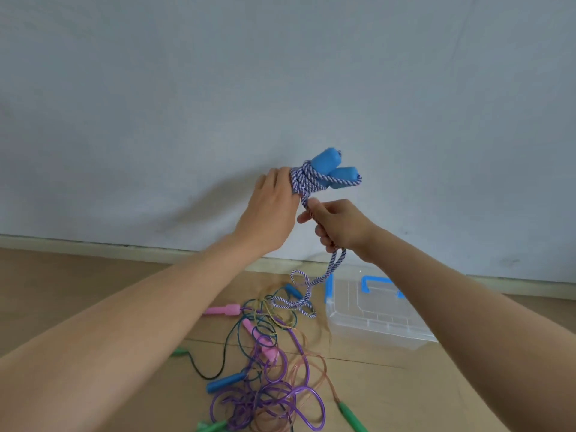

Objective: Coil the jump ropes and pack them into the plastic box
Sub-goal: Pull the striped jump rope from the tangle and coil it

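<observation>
Jump rope [307,182], braided blue and white, raised before the wall, partly wound around its blue handles [330,163].
Your left hand [274,207] grips the bundle; your right hand [336,226] clenches the doubled loose run just below. Lay each turn snug beside the last and lift the tail clear of the tangled ropes [265,369] on the floor beside the plastic box [374,319].

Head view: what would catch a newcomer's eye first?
Centre frame, raised against the wall, the left hand grips the half-coiled blue-handled rope while the right hand just below pinches its loose tail. On the floor beneath lies a tangle of ropes, with the clear plastic box to its right.
</observation>
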